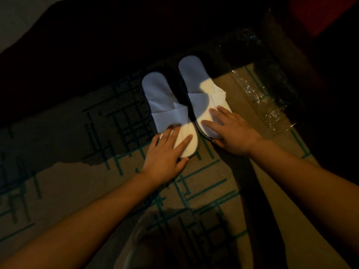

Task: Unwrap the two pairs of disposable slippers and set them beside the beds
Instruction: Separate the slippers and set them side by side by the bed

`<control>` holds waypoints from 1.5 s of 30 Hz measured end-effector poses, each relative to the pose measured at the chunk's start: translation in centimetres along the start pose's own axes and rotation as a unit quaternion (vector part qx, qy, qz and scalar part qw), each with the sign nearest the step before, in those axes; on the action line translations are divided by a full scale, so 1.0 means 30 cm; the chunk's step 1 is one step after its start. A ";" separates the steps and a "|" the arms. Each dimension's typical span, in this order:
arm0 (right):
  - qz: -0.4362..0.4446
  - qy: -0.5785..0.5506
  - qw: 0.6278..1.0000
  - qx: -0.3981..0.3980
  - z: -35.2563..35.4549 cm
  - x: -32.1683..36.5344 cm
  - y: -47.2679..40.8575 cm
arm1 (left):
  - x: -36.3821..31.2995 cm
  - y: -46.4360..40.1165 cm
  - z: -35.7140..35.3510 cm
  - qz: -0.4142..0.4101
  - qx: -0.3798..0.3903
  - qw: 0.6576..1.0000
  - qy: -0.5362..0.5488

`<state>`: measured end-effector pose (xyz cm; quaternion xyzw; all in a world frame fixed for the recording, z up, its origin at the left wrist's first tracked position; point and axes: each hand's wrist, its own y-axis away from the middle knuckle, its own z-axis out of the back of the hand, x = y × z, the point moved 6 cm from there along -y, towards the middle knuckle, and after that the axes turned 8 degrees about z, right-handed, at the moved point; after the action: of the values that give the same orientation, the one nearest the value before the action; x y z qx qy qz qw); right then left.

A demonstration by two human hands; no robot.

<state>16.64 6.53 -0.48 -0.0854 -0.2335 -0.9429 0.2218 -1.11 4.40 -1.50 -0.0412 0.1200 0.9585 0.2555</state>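
Note:
Two white disposable slippers lie side by side on a patterned carpet, heels pointing away from me. My left hand (167, 152) rests flat on the toe end of the left slipper (161, 98), thumb tucked under its edge. My right hand (229, 131) lies on the toe end of the right slipper (196, 80), fingers spread, thumb at its rim. A crumpled clear plastic wrapper (262, 94) lies on the carpet just right of the slippers. The second pair is not in sight.
The carpet (204, 181) is beige with a teal line pattern. A deep shadow covers the upper part of the view, where a dark furniture edge (116, 45) runs. Something red (326, 14) shows at the top right.

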 end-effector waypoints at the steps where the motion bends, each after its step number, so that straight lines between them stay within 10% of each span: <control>1: 0.003 0.002 1.000 0.000 0.004 -0.001 -0.002 | 0.002 -0.004 0.002 0.001 -0.001 1.000 0.000; 16: -0.024 -0.001 1.000 -0.003 0.046 0.051 0.022 | -0.009 0.005 0.027 0.031 0.040 0.999 -0.007; 28: -0.108 -0.178 0.976 0.060 0.140 0.341 0.472 | -0.131 0.352 0.318 0.217 0.145 0.956 0.133; 34: -0.183 -0.256 0.938 0.144 0.378 0.538 0.859 | -0.238 0.713 0.609 0.358 0.292 0.850 0.253; 45: -0.202 -0.301 0.921 0.141 1.197 0.995 1.341 | -0.315 1.171 1.603 0.355 0.234 0.857 0.291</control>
<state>10.66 -19.47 55.10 -0.2838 -0.4318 -0.8550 -0.0442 -11.31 -17.60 53.72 -0.2122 0.4161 0.8721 -0.1463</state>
